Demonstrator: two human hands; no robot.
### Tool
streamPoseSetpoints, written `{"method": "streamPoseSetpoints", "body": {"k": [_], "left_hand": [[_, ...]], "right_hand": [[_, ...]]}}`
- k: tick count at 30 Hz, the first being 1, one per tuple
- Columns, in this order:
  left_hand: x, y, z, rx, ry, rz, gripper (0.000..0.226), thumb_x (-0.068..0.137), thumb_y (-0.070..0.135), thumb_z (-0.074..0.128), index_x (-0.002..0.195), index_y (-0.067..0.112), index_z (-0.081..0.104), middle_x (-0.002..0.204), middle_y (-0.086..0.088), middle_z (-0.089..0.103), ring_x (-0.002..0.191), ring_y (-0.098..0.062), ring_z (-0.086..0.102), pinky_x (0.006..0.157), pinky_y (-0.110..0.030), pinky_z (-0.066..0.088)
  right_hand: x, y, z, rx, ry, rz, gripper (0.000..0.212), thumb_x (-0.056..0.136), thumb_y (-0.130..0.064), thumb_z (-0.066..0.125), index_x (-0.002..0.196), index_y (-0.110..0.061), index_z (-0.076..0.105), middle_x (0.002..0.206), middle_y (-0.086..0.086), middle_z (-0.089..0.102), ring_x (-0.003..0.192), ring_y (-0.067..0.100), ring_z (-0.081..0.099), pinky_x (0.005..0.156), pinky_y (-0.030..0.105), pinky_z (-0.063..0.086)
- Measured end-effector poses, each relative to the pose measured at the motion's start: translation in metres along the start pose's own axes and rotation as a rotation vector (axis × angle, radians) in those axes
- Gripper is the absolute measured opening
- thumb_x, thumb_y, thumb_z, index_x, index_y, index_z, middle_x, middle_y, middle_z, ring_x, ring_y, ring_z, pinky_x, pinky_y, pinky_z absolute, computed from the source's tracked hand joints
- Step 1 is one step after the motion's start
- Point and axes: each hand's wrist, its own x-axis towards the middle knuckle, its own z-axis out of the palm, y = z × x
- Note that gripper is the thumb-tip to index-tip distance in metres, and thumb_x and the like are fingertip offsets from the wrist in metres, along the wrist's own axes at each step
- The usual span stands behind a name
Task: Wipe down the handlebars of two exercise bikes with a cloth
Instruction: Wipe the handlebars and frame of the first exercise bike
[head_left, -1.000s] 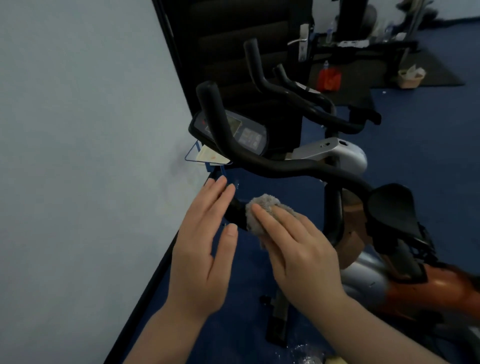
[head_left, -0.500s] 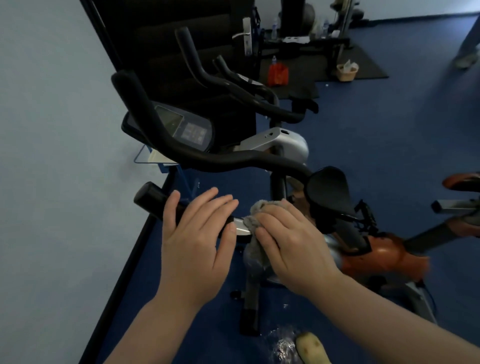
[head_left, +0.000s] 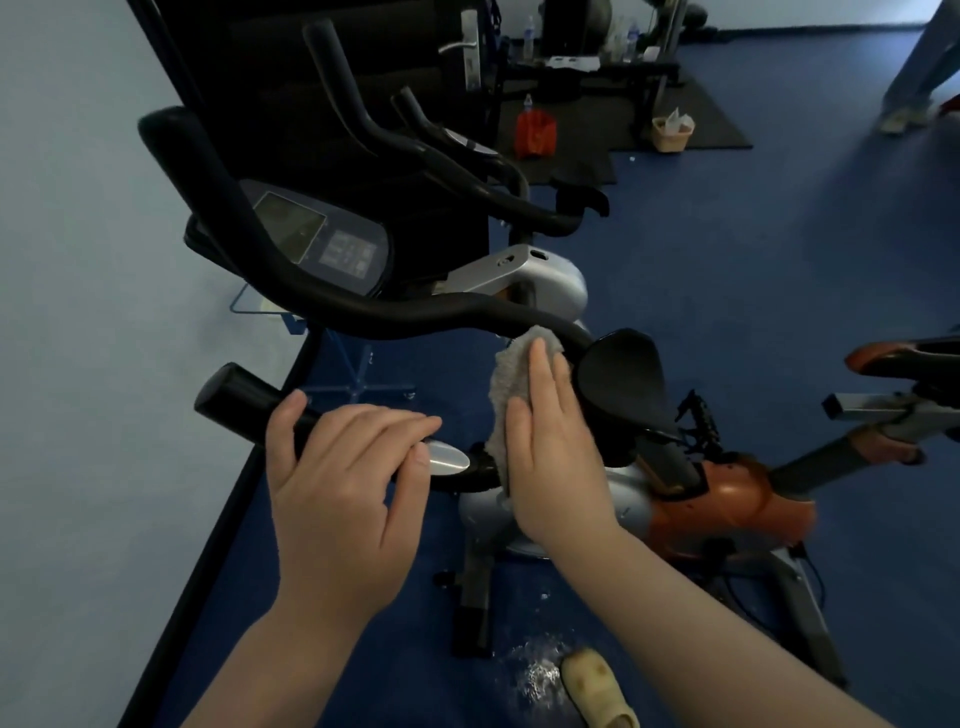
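The near exercise bike's black handlebar has an upper bar (head_left: 322, 306) curving across the middle and a lower grip (head_left: 234, 402) pointing left. My left hand (head_left: 343, 483) wraps around that lower grip, beside a silver sensor plate (head_left: 449, 460). My right hand (head_left: 550, 441) presses a grey cloth (head_left: 506, 384) flat against the centre of the handlebar, where the upper bar bends down. The cloth hangs under my palm. A second bike's black handlebars (head_left: 457, 166) stand behind, untouched.
A pale blue wall (head_left: 78, 312) runs close on the left. The console (head_left: 322, 241) sits behind the upper bar, the black saddle (head_left: 623, 384) right of my hand. An orange bike body (head_left: 727, 504) and another saddle (head_left: 904, 358) lie right. A person's legs (head_left: 919, 67) stand far right.
My left hand has closed around the lower grip. My right hand has slid the cloth upward from the lower bar to the bend of the upper bar. The view has shifted right.
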Motion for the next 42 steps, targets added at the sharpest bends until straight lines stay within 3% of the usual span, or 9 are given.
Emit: {"method": "streamPoseSetpoints", "body": {"k": [4, 6, 8, 15, 19, 23, 34, 38, 42], "left_hand": [[-0.001, 0.002, 0.000, 0.002, 0.003, -0.005, 0.028, 0.092, 0.023, 0.046, 0.094, 0.021, 0.073, 0.096, 0.012, 0.070, 0.097, -0.007, 0.060, 0.114, -0.036, 0.010], [-0.002, 0.002, -0.001, -0.003, -0.004, -0.005, 0.027, 0.092, 0.022, 0.046, 0.095, 0.021, 0.073, 0.096, 0.012, 0.069, 0.098, -0.007, 0.059, 0.114, -0.036, 0.010], [-0.002, 0.002, -0.002, -0.003, -0.020, -0.002, 0.026, 0.092, 0.022, 0.046, 0.096, 0.021, 0.072, 0.097, 0.012, 0.069, 0.099, -0.007, 0.059, 0.114, -0.036, 0.010], [-0.002, 0.001, -0.006, -0.016, -0.064, -0.002, 0.028, 0.093, 0.025, 0.045, 0.100, 0.022, 0.071, 0.101, 0.012, 0.069, 0.102, -0.008, 0.059, 0.115, -0.035, 0.007], [-0.003, -0.001, -0.006, -0.020, -0.083, 0.008, 0.027, 0.093, 0.026, 0.045, 0.102, 0.022, 0.070, 0.102, 0.012, 0.068, 0.103, -0.008, 0.058, 0.116, -0.035, 0.007], [-0.003, -0.001, -0.006, -0.028, -0.083, 0.019, 0.027, 0.093, 0.026, 0.045, 0.103, 0.022, 0.070, 0.103, 0.012, 0.068, 0.104, -0.007, 0.056, 0.116, -0.035, 0.007], [-0.004, -0.004, -0.013, -0.151, -0.095, 0.009, 0.036, 0.095, 0.022, 0.038, 0.114, 0.013, 0.067, 0.117, 0.005, 0.066, 0.121, -0.011, 0.053, 0.117, -0.042, 0.013], [-0.005, -0.006, -0.020, -0.189, -0.044, 0.020, 0.035, 0.094, 0.019, 0.039, 0.117, 0.012, 0.065, 0.125, 0.003, 0.062, 0.129, -0.011, 0.047, 0.117, -0.040, 0.016], [-0.007, -0.012, -0.031, -0.156, 0.106, -0.031, 0.036, 0.093, 0.018, 0.040, 0.121, 0.010, 0.061, 0.136, -0.003, 0.053, 0.138, -0.018, 0.037, 0.116, -0.043, 0.018]], "right_hand": [[0.004, -0.010, 0.005, 0.111, 0.069, 0.170, 0.058, 0.102, -0.031, 0.031, 0.152, -0.027, 0.001, 0.160, -0.003, 0.012, 0.140, 0.015, 0.026, 0.102, 0.019, 0.026], [0.002, -0.012, 0.008, 0.174, 0.119, 0.286, 0.054, 0.102, -0.033, 0.033, 0.151, -0.025, 0.012, 0.147, 0.000, 0.039, 0.122, 0.009, 0.043, 0.089, 0.014, 0.029], [-0.006, -0.016, 0.011, 0.332, 0.176, 0.382, 0.047, 0.101, -0.035, 0.035, 0.147, -0.023, 0.028, 0.131, -0.005, 0.049, 0.101, -0.006, 0.038, 0.078, 0.004, 0.025], [-0.017, -0.028, 0.015, 0.451, 0.197, 0.471, 0.049, 0.101, -0.034, 0.037, 0.147, -0.019, 0.028, 0.138, 0.004, 0.043, 0.102, 0.001, 0.035, 0.081, 0.015, 0.030], [-0.026, -0.036, 0.019, 0.473, 0.184, 0.497, 0.052, 0.102, -0.031, 0.033, 0.150, -0.018, 0.017, 0.144, 0.005, 0.037, 0.087, -0.013, 0.027, 0.064, -0.004, 0.030], [-0.032, -0.046, 0.018, 0.543, 0.173, 0.528, 0.051, 0.103, -0.030, 0.033, 0.149, -0.021, 0.013, 0.145, 0.003, 0.032, 0.084, -0.015, 0.018, 0.073, 0.002, 0.018], [-0.053, -0.058, 0.007, 0.639, 0.029, 0.592, 0.024, 0.101, -0.029, 0.038, 0.122, -0.018, 0.043, 0.109, 0.001, 0.058, 0.092, 0.009, 0.057, 0.082, 0.029, 0.050], [-0.076, -0.054, -0.017, 0.717, -0.041, 0.546, 0.025, 0.100, -0.030, 0.043, 0.123, -0.036, 0.050, 0.108, -0.009, 0.066, 0.094, 0.007, 0.064, 0.089, 0.035, 0.054], [-0.071, -0.050, -0.040, 0.614, 0.168, 0.211, 0.042, 0.090, -0.053, 0.038, 0.130, -0.062, 0.035, 0.126, -0.030, 0.052, 0.109, -0.011, 0.054, 0.091, 0.027, 0.051]]}}
